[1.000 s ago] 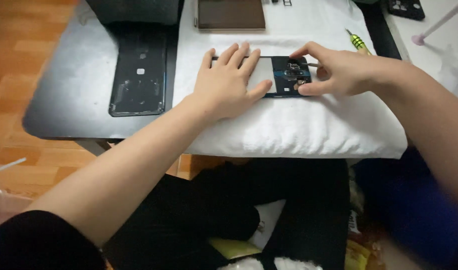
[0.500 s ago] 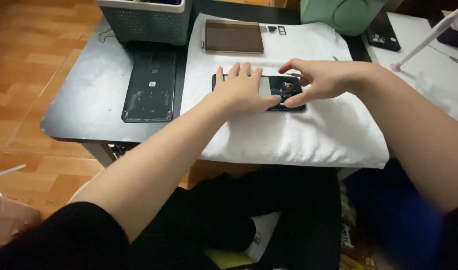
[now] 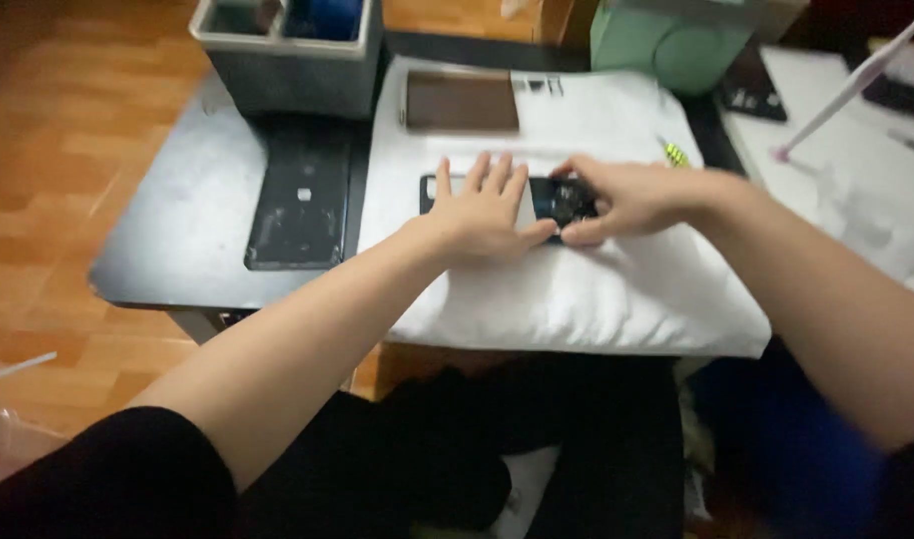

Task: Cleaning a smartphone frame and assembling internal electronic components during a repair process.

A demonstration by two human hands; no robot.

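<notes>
Here, left hand (image 3: 482, 212) flat, right hand (image 3: 616, 200) pinching phone (image 3: 562, 200)

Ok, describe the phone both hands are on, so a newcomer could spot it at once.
Find the white cloth covering the right half of the dark table. At its middle lies an opened phone, under the left hand and right hand. Unlike the brown panel behind it, it shows dark innards.

A white cloth (image 3: 616, 289) covers the table's (image 3: 177, 250) dark grey top. At its centre lies a black phone (image 3: 557, 200) with a bluish glint. At 11 o'clock sits a brown slab (image 3: 462, 102); at 9 o'clock a black panel (image 3: 299, 205). A grey bin (image 3: 287, 60) stands beyond. The floor (image 3: 67, 150) is orange-brown wood.
</notes>
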